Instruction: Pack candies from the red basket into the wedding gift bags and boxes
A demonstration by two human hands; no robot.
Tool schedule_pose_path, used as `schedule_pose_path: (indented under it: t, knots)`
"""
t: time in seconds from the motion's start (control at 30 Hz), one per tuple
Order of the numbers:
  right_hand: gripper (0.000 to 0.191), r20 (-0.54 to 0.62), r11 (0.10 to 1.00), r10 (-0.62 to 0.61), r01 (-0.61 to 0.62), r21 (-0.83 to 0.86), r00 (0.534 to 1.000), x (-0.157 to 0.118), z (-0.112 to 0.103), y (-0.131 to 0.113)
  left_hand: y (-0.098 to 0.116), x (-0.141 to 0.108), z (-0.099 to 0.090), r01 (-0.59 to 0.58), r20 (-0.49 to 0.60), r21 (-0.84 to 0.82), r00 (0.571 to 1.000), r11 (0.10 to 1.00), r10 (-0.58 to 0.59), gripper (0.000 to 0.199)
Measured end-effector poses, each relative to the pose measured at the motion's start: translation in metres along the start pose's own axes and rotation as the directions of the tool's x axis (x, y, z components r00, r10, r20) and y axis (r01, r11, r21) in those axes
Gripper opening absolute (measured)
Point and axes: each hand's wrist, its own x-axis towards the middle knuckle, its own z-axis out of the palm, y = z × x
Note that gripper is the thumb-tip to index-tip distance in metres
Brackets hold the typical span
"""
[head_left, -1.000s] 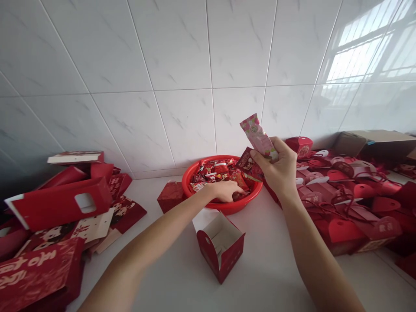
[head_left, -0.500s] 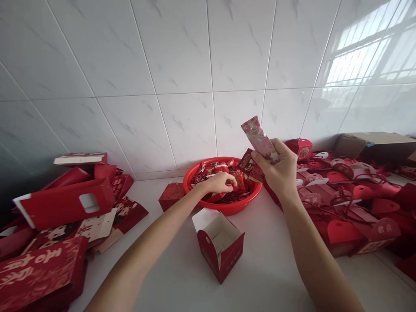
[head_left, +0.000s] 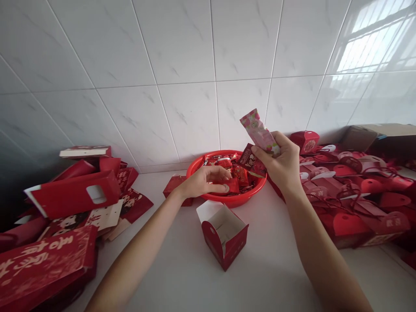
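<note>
My right hand (head_left: 282, 162) is raised over the right side of a red plastic basket (head_left: 238, 200). It pinches a pink-and-white snack packet (head_left: 260, 135) together with a dark red packet (head_left: 250, 161). Inside the basket lie several red-wrapped sweets. At the basket's left side my left hand (head_left: 209, 181) reaches in, thumb and fingers apart; the thumb overlaps a bright red packet (head_left: 233, 186), and whether it touches that packet is unclear. Below the basket stands a red gift box (head_left: 227, 245) with its top open and flaps up, its pale inside showing.
Flattened and folded red boxes (head_left: 78, 195) are piled at left. Many red gift boxes with cord handles (head_left: 351, 199) crowd the right, before a brown carton (head_left: 383, 130). Another red box (head_left: 175, 186) sits left of the basket. A tiled wall (head_left: 185, 108) rises behind.
My left hand has opened its fingers wider over the sweets. My right hand still grips both packets. The view has shifted slightly.
</note>
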Motion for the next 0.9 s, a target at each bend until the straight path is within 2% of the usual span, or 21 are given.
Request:
schedule_pose_path:
  t: [0.1,0.17,0.23,0.3,0.4,0.57,0.63,0.77,0.9]
  knots:
    - [0.019,0.068,0.998,0.036,-0.039,0.047,0.997,-0.003,0.003,-0.005,0.014,-0.026,-0.001,0.036,0.109,0.169,0.993,0.985,-0.055,0.026]
    - [0.02,0.149,0.994,0.065,-0.078,0.082,0.987,-0.008,0.007,-0.01,0.022,-0.042,0.0,0.081,0.081,0.385,0.989,0.919,-0.121,0.024]
    - [0.021,0.254,0.986,0.09,-0.123,0.115,0.963,-0.014,0.013,-0.015,0.028,-0.056,0.002,0.14,0.042,0.565,0.979,0.813,-0.198,0.029]
    - [0.019,0.364,0.978,0.095,-0.154,0.138,0.927,-0.023,0.019,-0.022,0.03,-0.066,0.004,0.192,0.054,0.629,0.956,0.753,-0.288,0.034]
    - [0.013,0.502,0.978,0.057,-0.149,0.144,0.863,-0.035,0.028,-0.03,0.026,-0.075,0.004,0.23,0.122,0.589,0.923,0.775,-0.366,0.037]
    - [0.012,0.658,0.987,0.052,-0.14,0.081,0.751,-0.052,0.036,-0.04,0.019,-0.078,-0.002,0.268,0.178,0.49,0.901,0.829,-0.396,0.034]
    - [0.013,0.704,0.986,0.071,-0.159,0.059,0.706,-0.057,0.039,-0.042,0.019,-0.079,-0.005,0.287,0.197,0.45,0.892,0.846,-0.407,0.031]
    - [0.012,0.751,0.986,0.117,-0.166,-0.01,0.65,-0.064,0.044,-0.043,0.016,-0.082,-0.007,0.321,0.254,0.349,0.872,0.88,-0.418,0.026]
    - [0.009,0.827,0.976,0.199,-0.178,-0.122,0.526,-0.066,0.048,-0.043,0.005,-0.082,-0.01,0.294,0.318,0.298,0.866,0.908,-0.385,0.046]
